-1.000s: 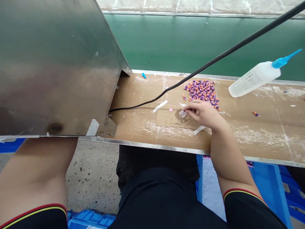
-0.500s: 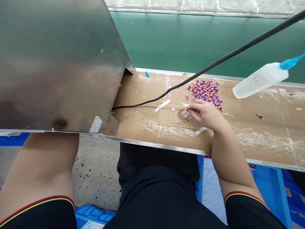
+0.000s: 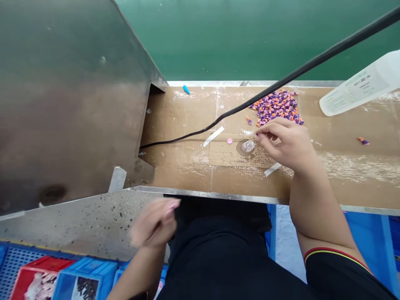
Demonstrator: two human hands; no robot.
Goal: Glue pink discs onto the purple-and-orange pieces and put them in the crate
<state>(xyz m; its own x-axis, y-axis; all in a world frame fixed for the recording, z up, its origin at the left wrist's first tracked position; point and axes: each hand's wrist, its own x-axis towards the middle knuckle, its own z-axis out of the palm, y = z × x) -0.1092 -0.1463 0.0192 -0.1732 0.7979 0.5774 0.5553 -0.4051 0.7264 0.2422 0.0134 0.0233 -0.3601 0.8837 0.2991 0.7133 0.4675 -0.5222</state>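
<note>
My right hand (image 3: 283, 139) is held over the cardboard just in front of a heap of small purple, orange and pink pieces (image 3: 276, 106). Thumb and forefinger are pinched, with a bit of purple showing at their tips; the rest of that small piece is hidden. Left of these fingertips, a small clear round dish (image 3: 248, 146) sits on a wet-looking patch. A pink disc (image 3: 230, 141) lies further left. Below the bench edge, my left hand (image 3: 154, 223) is smeared by motion, its fingers closed around something small and pink.
A large metal housing (image 3: 71, 96) stands at the left. From under it a black cable (image 3: 231, 112) runs up across the bench. A white squeeze bottle (image 3: 359, 87) leans at the right, and a blue cap (image 3: 186, 89) lies at the back. Bins (image 3: 86, 277) stand below left.
My left hand has come out from behind the metal housing into view. My right hand has moved off the clear dish to the right, toward the heap. The view has shifted.
</note>
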